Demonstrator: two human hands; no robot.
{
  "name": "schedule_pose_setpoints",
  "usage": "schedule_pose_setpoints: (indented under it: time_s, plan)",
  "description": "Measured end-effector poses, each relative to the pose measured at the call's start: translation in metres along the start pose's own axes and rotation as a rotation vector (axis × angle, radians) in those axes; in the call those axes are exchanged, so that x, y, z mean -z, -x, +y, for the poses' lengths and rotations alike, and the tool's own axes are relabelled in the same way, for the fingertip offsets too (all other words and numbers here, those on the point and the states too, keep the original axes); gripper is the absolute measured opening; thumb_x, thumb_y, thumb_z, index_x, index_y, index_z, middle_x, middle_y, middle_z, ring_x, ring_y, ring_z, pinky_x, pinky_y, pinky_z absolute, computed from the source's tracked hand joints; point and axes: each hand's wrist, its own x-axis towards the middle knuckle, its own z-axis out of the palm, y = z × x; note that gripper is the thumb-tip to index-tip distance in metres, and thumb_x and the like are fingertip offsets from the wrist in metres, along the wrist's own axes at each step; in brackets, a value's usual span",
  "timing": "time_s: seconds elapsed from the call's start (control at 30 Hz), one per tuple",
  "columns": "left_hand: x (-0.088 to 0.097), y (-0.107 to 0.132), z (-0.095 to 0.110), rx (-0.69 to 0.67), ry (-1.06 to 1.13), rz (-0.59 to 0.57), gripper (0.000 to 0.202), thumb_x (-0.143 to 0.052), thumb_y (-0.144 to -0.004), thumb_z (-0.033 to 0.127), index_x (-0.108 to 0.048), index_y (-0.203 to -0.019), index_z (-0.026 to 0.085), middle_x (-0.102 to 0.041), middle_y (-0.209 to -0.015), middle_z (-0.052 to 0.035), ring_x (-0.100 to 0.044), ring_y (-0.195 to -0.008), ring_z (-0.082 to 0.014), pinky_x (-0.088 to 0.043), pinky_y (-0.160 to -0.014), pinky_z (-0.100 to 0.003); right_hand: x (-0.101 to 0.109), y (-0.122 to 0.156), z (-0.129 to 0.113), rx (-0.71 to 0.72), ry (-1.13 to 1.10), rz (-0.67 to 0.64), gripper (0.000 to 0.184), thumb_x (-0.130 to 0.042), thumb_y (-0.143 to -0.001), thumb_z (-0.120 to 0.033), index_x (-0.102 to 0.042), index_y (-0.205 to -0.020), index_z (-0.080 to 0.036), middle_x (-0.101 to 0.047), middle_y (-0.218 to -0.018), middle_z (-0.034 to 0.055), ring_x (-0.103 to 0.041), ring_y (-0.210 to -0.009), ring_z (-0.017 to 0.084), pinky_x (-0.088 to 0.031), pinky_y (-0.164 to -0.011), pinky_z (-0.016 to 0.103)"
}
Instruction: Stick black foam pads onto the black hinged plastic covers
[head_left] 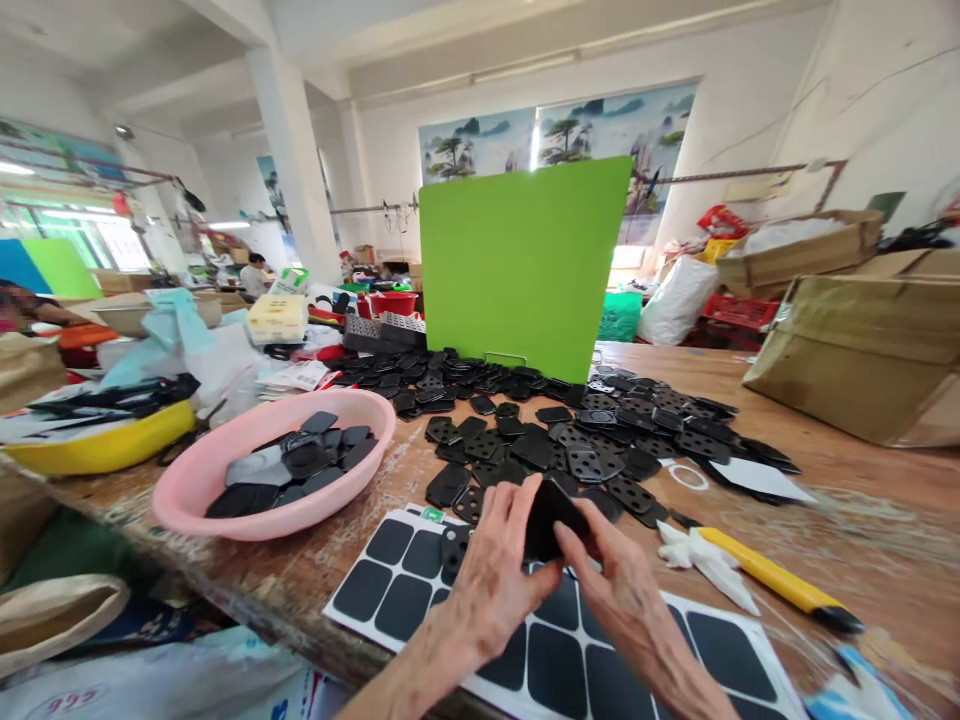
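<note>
My left hand point(491, 600) and my right hand point(622, 600) meet above a white backing sheet point(442, 520) printed with rows of rounded black pads. Between them, both pinch a curved black rubber pad point(551, 518), its far side showing and its lower part hidden by my fingers. A perforated black pad point(454, 550) lies on the sheet by my left hand. Beyond my hands spreads a pile of perforated black pads point(592, 440). To the left, a pink plastic basin point(187, 490) holds several black pads. A yellow utility knife point(765, 570) lies right of my right hand, beside a crumpled white cloth point(701, 558).
The worn wooden table point(862, 530) carries a green upright board point(521, 265) behind the pads and a yellow tray point(97, 445) at left. Cardboard boxes point(862, 350) stand at right. A co-worker point(255, 275) sits far back in the workshop.
</note>
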Motion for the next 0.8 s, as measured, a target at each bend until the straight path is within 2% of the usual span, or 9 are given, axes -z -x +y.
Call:
schedule_pose_setpoints:
  time_s: [0.13, 0.2, 0.27, 0.33, 0.4, 0.5, 0.57, 0.67, 0.8]
  plan:
    - [0.014, 0.04, 0.003, 0.476, 0.51, 0.047, 0.055, -0.062, -0.075, 0.045, -0.056, -0.123, 0.018, -0.06, -0.114, -0.0128, -0.057, -0.103, -0.0274, -0.046, -0.089, -0.044, -0.008, 0.035, -0.013, 0.288, 0.109, 0.109, 0.028, -0.045, -0.093, -0.019, -0.058, -0.117, -0.024, -0.073, -0.098, 0.0055, -0.071, -0.083, 0.019, -0.058, -0.074, 0.026]
    - [0.022, 0.059, 0.002, 0.743, 0.84, -0.004, 0.057, -0.058, -0.075, 0.059, -0.063, -0.113, 0.017, -0.064, -0.107, -0.0128, -0.062, -0.094, -0.0273, -0.05, -0.08, -0.042, -0.006, 0.056, -0.022, 0.477, 0.176, 0.061, 0.038, -0.044, -0.091, -0.014, -0.054, -0.126, -0.025, -0.072, -0.105, 0.0071, -0.069, -0.095, 0.021, -0.057, -0.084, 0.029]
    - [0.027, 0.077, 0.002, 0.865, 1.027, 0.005, 0.053, -0.07, -0.066, 0.055, -0.067, -0.106, 0.02, -0.067, -0.109, -0.0101, -0.063, -0.098, -0.0265, -0.051, -0.082, -0.038, -0.005, 0.076, -0.029, 0.562, 0.226, -0.03, 0.044, -0.044, -0.09, -0.013, -0.053, -0.131, -0.025, -0.071, -0.112, 0.0086, -0.066, -0.106, 0.023, -0.056, -0.087, 0.031]
    - [0.026, 0.095, 0.004, 0.907, 1.078, 0.082, 0.049, -0.08, -0.06, 0.041, -0.067, -0.104, 0.023, -0.068, -0.111, -0.0061, -0.062, -0.103, -0.0238, -0.05, -0.085, -0.033, -0.006, 0.099, -0.035, 0.459, 0.211, -0.056, 0.048, -0.044, -0.089, -0.013, -0.05, -0.135, -0.026, -0.063, -0.127, 0.0106, -0.059, -0.118, 0.025, -0.055, -0.091, 0.034]
    - [0.019, 0.112, 0.011, 0.903, 1.092, 0.129, 0.051, -0.081, -0.063, 0.034, -0.063, -0.111, 0.026, -0.069, -0.11, -0.003, -0.063, -0.102, -0.0207, -0.049, -0.087, -0.029, -0.009, 0.122, -0.041, 0.183, 0.095, -0.014, 0.048, -0.044, -0.09, -0.015, -0.047, -0.137, -0.026, -0.057, -0.134, 0.011, -0.059, -0.118, 0.024, -0.055, -0.089, 0.033]
    - [0.003, 0.134, 0.02, 0.846, 1.103, 0.187, 0.053, -0.077, -0.07, 0.032, -0.055, -0.118, 0.027, -0.07, -0.108, -0.0016, -0.064, -0.1, -0.0185, -0.048, -0.088, -0.028, -0.019, 0.153, -0.052, -0.273, -0.119, 0.004, 0.029, -0.047, -0.092, -0.023, -0.057, -0.12, -0.022, -0.07, -0.107, 0.0075, -0.07, -0.086, 0.018, -0.059, -0.072, 0.026]
    - [-0.008, 0.148, 0.023, 0.829, 1.067, 0.226, 0.049, -0.075, -0.073, 0.034, -0.054, -0.116, 0.025, -0.069, -0.108, -0.0023, -0.064, -0.101, -0.0178, -0.048, -0.088, -0.028, -0.029, 0.168, -0.059, -0.396, -0.16, 0.004, 0.016, -0.049, -0.093, -0.025, -0.061, -0.102, -0.02, -0.071, -0.086, 0.0034, -0.068, -0.072, 0.017, -0.057, -0.065, 0.026]
    - [-0.017, 0.166, 0.025, 0.874, 1.021, 0.204, 0.051, -0.071, -0.077, 0.041, -0.052, -0.12, 0.023, -0.069, -0.105, -0.004, -0.063, -0.101, -0.0183, -0.048, -0.088, -0.029, -0.041, 0.186, -0.066, -0.233, -0.027, 0.097, 0.018, -0.048, -0.092, -0.017, -0.062, -0.101, -0.021, -0.07, -0.092, 0.0058, -0.068, -0.083, 0.019, -0.057, -0.074, 0.031]
    - [-0.014, 0.182, 0.024, 0.916, 1.086, 0.101, 0.064, -0.072, -0.075, 0.04, -0.047, -0.132, 0.025, -0.067, -0.112, -0.0053, -0.06, -0.11, -0.0207, -0.048, -0.092, -0.031, -0.048, 0.204, -0.063, 0.059, 0.128, 0.084, 0.046, -0.046, -0.088, -0.002, -0.052, -0.13, -0.023, -0.065, -0.119, 0.0121, -0.061, -0.113, 0.024, -0.054, -0.091, 0.041]
